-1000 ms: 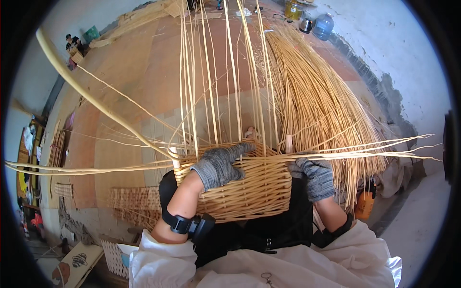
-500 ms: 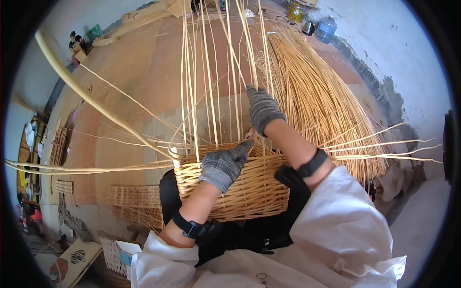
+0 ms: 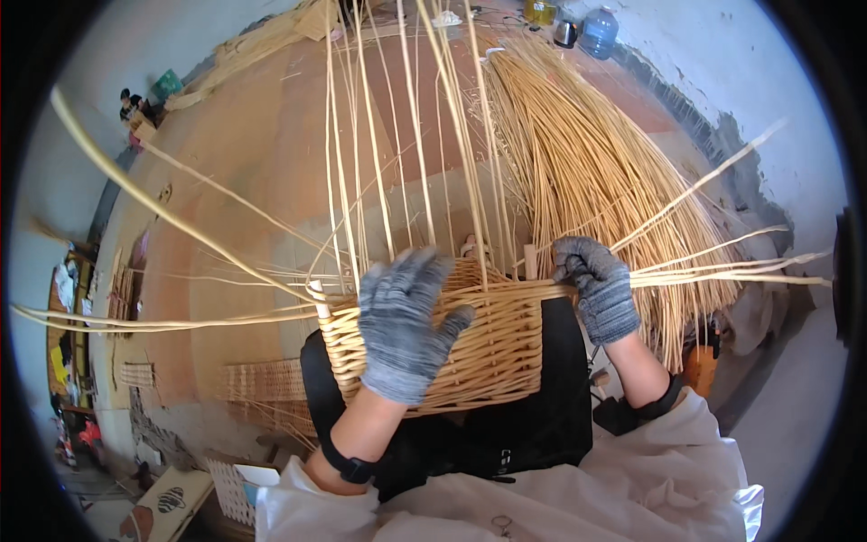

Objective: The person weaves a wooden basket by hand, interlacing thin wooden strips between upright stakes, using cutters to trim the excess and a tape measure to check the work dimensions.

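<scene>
A half-woven wicker basket [image 3: 492,348] rests on my black-covered lap, with tall wicker rods [image 3: 411,117] standing up from it. My left hand [image 3: 406,325], in a grey knit glove, is raised in front of the basket's left part. Its fingers are stretched out, slightly blurred, and hold nothing. At the right rim my right hand [image 3: 596,289], in a matching glove, is closed on a wicker rod [image 3: 695,185] that slants up to the right. Pale corner posts [image 3: 530,262] stick up at the rim. More loose rods [image 3: 722,274] reach out to the right.
A large bundle of wicker rods [image 3: 587,154] lies on the floor at the right. A thick rod [image 3: 163,208] curves far out to the left. Woven panels [image 3: 262,381] lie at lower left. A water jug [image 3: 598,34] and kettle [image 3: 565,34] stand by the far wall.
My right hand has moved from the upright rods down and right to the basket's right corner. The left hand has lifted from the rim with its fingers opened. One rod now slants higher at right.
</scene>
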Motion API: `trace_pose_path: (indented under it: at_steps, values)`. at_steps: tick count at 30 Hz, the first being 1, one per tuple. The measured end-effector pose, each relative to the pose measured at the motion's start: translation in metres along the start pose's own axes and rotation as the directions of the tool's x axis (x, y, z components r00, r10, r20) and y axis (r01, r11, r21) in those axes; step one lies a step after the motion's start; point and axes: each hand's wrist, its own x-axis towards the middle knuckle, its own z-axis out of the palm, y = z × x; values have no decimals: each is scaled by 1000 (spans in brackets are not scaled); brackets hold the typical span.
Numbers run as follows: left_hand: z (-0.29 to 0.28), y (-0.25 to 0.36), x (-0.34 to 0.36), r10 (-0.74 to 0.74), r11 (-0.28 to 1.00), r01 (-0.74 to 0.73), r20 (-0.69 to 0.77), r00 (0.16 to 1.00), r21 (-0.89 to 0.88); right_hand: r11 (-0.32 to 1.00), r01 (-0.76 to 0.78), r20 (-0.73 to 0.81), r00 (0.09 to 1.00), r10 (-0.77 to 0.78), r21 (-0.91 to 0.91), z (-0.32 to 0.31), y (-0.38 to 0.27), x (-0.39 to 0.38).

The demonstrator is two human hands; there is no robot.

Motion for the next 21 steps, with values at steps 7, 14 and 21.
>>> trace_pose_path:
  at_steps: [7, 14, 21]
  values:
    - [38, 3, 30, -29, 993, 79, 471, 882, -87, 939, -320, 9, 947, 322, 127, -6, -40, -11]
    - [43, 1, 20, -29, 994, 71, 429, 903, -83, 834, -455, -31, 872, 488, 312, -22, -42, -15]
    - [45, 11, 15, -44, 996, 64, 285, 958, -60, 861, -445, -19, 886, 463, 246, -28, -39, -2]
